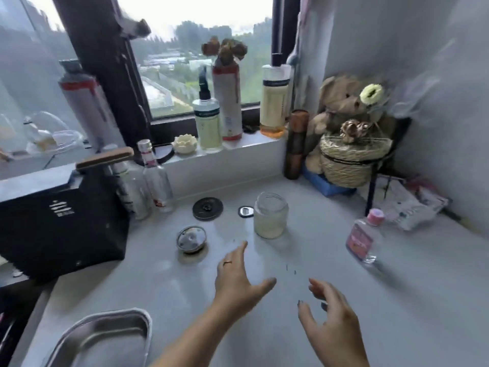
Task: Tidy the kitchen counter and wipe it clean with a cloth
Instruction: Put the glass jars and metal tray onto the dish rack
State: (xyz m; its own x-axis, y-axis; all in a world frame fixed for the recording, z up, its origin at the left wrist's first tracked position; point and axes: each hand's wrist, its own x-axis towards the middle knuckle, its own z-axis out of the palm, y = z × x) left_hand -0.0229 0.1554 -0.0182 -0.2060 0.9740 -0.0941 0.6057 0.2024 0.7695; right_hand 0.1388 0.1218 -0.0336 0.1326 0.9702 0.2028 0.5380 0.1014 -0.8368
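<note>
Both hands hover empty over the white counter (397, 300). My left hand (236, 279) stretches forward with straight fingers, pointing toward an open glass jar (270, 215) holding pale liquid. My right hand (333, 321) floats lower right, fingers spread and relaxed. A small clear bottle with a pink cap and pink label (366, 238) stands to the right. Near the jar lie a black round lid (207, 208), a small round mirror-like disc (246, 211) and a shallow metal dish (191, 239). No cloth is in view.
A black box with a wooden handle (58, 215) fills the left side, two clear bottles (156, 181) beside it. Pump bottles (207, 120) line the windowsill. A plush toy above a woven basket (349, 160) fills the corner. A steel tray (105, 337) sits bottom left.
</note>
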